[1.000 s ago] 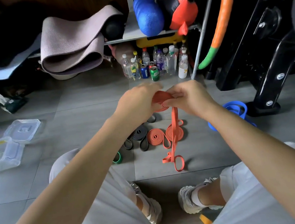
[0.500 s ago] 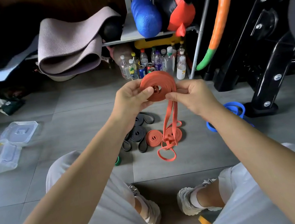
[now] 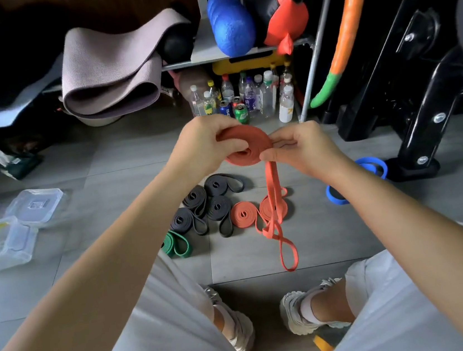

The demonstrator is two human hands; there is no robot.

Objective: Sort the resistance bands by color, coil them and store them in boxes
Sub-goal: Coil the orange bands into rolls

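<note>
My left hand point(image 3: 203, 146) grips a half-wound orange band coil point(image 3: 252, 143) above the floor. My right hand point(image 3: 300, 149) pinches the same band at the coil's right edge; its loose tail point(image 3: 277, 213) hangs down to the tiles. On the floor below lie two coiled orange bands point(image 3: 242, 214), several coiled black bands point(image 3: 199, 205), a green band point(image 3: 176, 243) and blue bands point(image 3: 369, 164) to the right. Clear plastic boxes point(image 3: 3, 247) with lids point(image 3: 35, 203) stand at the left.
A shelf with rolled mats point(image 3: 107, 74) and a blue foam roller point(image 3: 230, 23) is ahead, bottles and cans point(image 3: 244, 98) under it. A black machine frame point(image 3: 417, 79) stands on the right. My knees and shoes point(image 3: 299, 312) are at the bottom.
The coil has tilted from facing me to lying flatter between my hands. The hanging tail has dropped lower toward my feet.
</note>
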